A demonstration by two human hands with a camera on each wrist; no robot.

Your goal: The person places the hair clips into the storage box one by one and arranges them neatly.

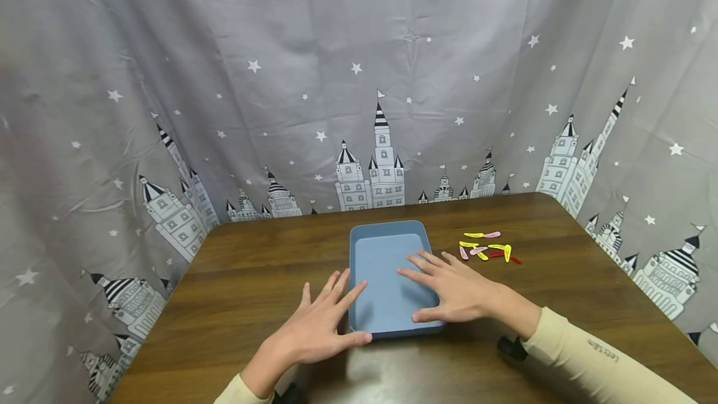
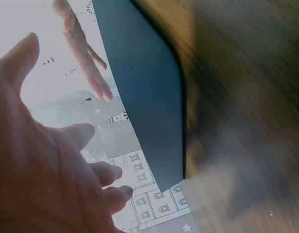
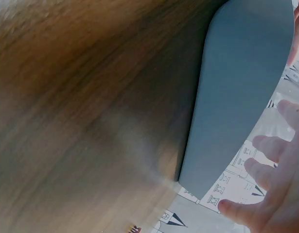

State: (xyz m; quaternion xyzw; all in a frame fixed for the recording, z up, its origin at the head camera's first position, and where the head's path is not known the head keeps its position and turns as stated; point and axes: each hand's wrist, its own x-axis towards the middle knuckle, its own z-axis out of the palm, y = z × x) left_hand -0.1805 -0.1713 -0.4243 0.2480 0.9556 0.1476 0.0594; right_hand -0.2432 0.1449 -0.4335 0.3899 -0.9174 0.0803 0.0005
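Note:
A shallow blue rectangular tray (image 1: 387,267) stands on the wooden table, with nothing in it. Over its left near side my left hand (image 1: 322,323) hovers, fingers spread and holding nothing. My right hand (image 1: 451,288) spreads its fingers above the tray's right side, likewise without anything in it. In the left wrist view the tray's side wall (image 2: 144,92) shows beyond the left palm (image 2: 42,165). The right wrist view shows the opposite wall (image 3: 241,92) beside the right fingers (image 3: 266,170).
Right of the tray lie several small hair clips, among them a yellow clip (image 1: 507,253), a pink clip (image 1: 492,234) and a red clip (image 1: 516,260). Behind the wooden table (image 1: 269,260) hangs a grey curtain (image 1: 280,80) printed with castles and stars.

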